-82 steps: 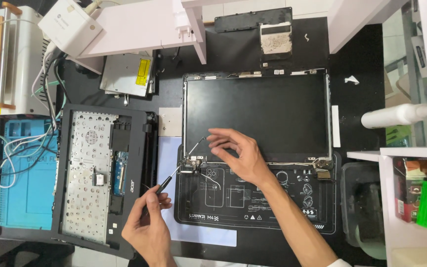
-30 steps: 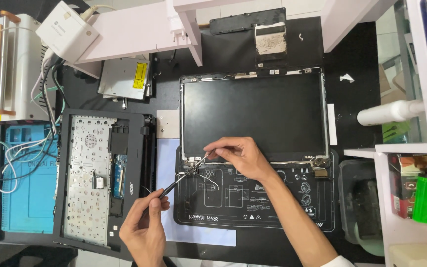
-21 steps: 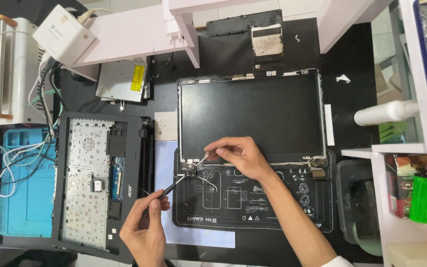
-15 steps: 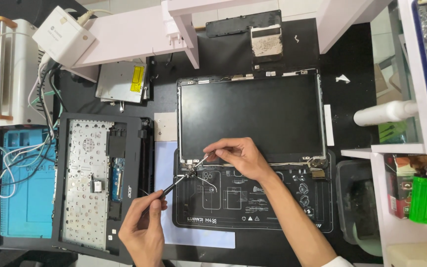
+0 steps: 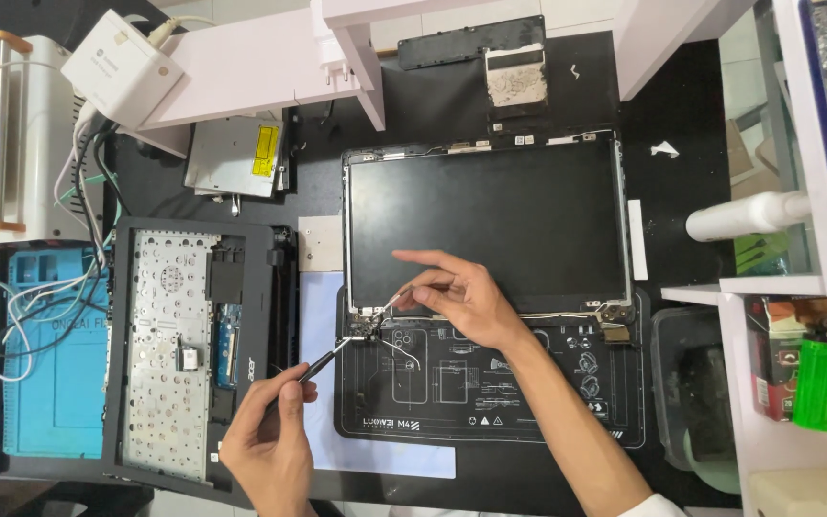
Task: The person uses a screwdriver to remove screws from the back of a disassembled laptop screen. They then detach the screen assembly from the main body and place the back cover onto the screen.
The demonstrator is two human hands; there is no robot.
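Observation:
A bare laptop screen panel [image 5: 485, 225] lies flat on a black work mat [image 5: 490, 383]. My left hand [image 5: 270, 445] grips a thin black screwdriver [image 5: 323, 361] whose tip touches the metal hinge bracket [image 5: 364, 325] at the panel's lower left corner. My right hand [image 5: 457, 297] rests on the panel's lower edge and pinches a thin cable [image 5: 390, 304] just above that hinge, with the index finger stretched out to the left.
An upturned laptop keyboard cover [image 5: 193, 354] lies at the left, next to a blue mat [image 5: 50, 354] with loose wires. A silver optical drive [image 5: 236, 158] sits behind. A white bottle [image 5: 744, 215] and shelves [image 5: 787, 364] stand at the right.
My left hand has brought the screwdriver tip from the mat up to the lower left hinge. My right hand has settled there, pinching the cable. The view has shifted slightly.

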